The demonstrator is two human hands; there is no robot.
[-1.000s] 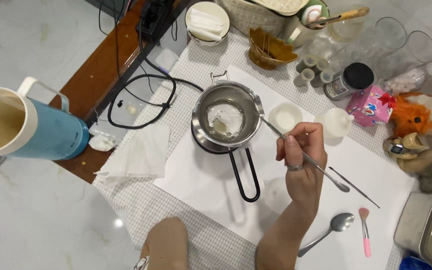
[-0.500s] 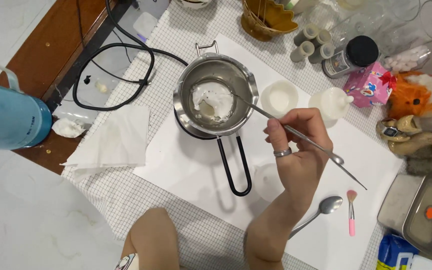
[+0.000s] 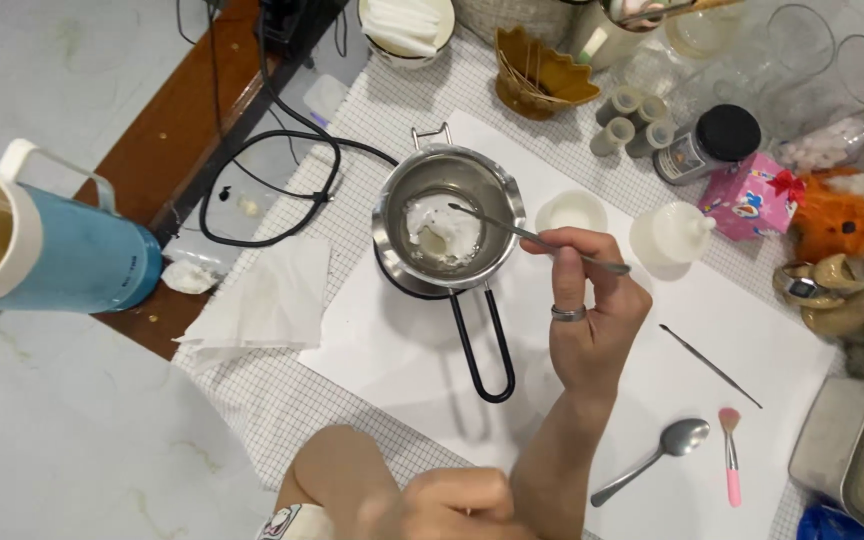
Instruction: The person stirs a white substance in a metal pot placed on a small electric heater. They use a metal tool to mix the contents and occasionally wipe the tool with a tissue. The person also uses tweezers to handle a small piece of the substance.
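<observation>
A small steel melting pot [image 3: 497,190] with a black wire handle [image 3: 482,345] stands on a white sheet [image 3: 392,350]. A white, partly melted lump [image 3: 442,235] lies in the pot. My right hand [image 3: 587,315], a ring on one finger, is shut on a thin metal stirring tool [image 3: 542,240] whose tip dips into the white lump. My left hand [image 3: 452,500] rests at the bottom edge with fingers curled and nothing visible in them, far from the pot.
A blue jug [image 3: 62,255] stands at left beside a tissue [image 3: 262,300] and a black cable [image 3: 272,190]. Two small white cups [image 3: 572,212], a pink box [image 3: 747,200], a dark-lidded jar [image 3: 712,145], a thin rod [image 3: 712,365], a spoon [image 3: 657,455] and a pink brush [image 3: 730,455] sit around.
My right hand has shifted the tool's tip across the white lump in the pot. My left hand has come into view at the bottom edge.
</observation>
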